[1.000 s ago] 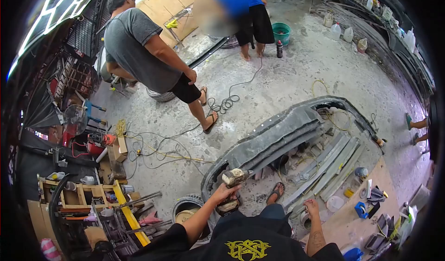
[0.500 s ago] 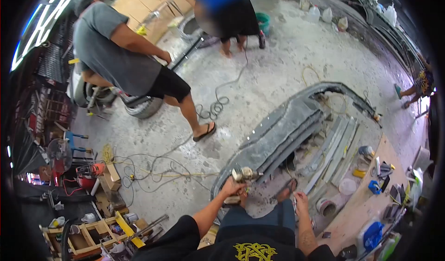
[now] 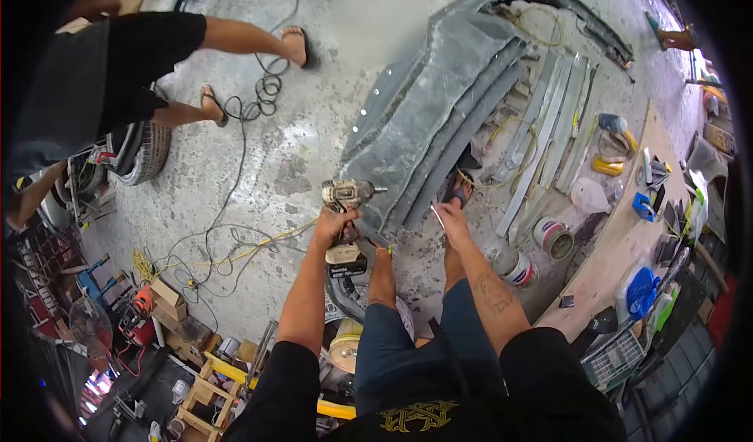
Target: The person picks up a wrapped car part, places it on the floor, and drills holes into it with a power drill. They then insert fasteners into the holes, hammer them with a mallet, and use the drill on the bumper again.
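My left hand is wrapped round the handle of a cordless power drill, whose tip points right toward a long grey car bumper on the concrete floor. The drill's black battery hangs below the hand. My right hand, just right of the bumper's near end, pinches a small thin light-coloured rod. The two hands are apart.
Grey strips lie right of the bumper, with cans and a plywood board bearing tools. At the left, a person stands near a tire and coiled cables. A wooden crate is at lower left.
The view has tilted down and shifted. My left hand still holds the drill, now more level. My right hand has come forward, closer to the drill. The person at left has shifted toward the left edge.
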Tool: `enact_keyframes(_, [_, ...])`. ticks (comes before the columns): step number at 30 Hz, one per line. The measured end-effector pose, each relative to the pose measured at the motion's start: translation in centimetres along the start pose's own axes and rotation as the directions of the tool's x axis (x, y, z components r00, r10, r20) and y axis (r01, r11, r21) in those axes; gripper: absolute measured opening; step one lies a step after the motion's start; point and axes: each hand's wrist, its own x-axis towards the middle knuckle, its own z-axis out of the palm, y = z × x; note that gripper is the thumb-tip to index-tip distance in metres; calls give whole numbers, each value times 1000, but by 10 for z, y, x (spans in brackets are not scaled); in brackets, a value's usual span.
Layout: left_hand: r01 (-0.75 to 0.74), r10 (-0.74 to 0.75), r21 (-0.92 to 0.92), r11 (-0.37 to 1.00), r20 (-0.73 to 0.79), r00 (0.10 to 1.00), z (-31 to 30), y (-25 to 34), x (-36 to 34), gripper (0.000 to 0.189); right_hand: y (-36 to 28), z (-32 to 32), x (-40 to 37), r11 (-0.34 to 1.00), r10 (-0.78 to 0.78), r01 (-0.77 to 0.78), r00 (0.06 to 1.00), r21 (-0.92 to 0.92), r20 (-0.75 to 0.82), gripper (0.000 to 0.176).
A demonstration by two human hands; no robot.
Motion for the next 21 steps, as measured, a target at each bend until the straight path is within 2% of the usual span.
enact_keyframes(1, [51, -52, -27, 998, -24, 998, 5, 2, 11, 20, 7, 5, 17, 996, -54, 53, 998, 66, 21, 20])
enact_keyframes(2, [79, -79, -15, 997, -11, 997, 10, 6, 21, 18, 13, 10, 33, 997, -38, 36, 999, 68, 17, 20])
enact_keyframes(4, [119, -119, 6, 993, 4, 993, 14, 6, 46, 16, 14, 23, 57, 991, 99, -91, 992, 95, -80, 20])
enact_keyframes(8, [185, -184, -9, 983, 66, 981, 19, -2, 93, 16, 3, 43, 89, 973, 168, -146, 978, 179, -120, 21])
enact_keyframes(13, [225, -229, 41, 974, 182, 956, 26, 0, 135, 14, 21, 55, 118, 976, 8, 37, 978, 213, -206, 18])
enact_keyframes(14, [269, -272, 43, 962, 182, 945, 27, 1, 140, 15, 24, 57, 120, 975, 14, 33, 977, 221, -211, 18])
enact_keyframes(21, [267, -287, 112, 957, 265, 921, 28, 10, 163, 11, 14, 73, 116, 956, 13, 57, 972, 288, -236, 14])
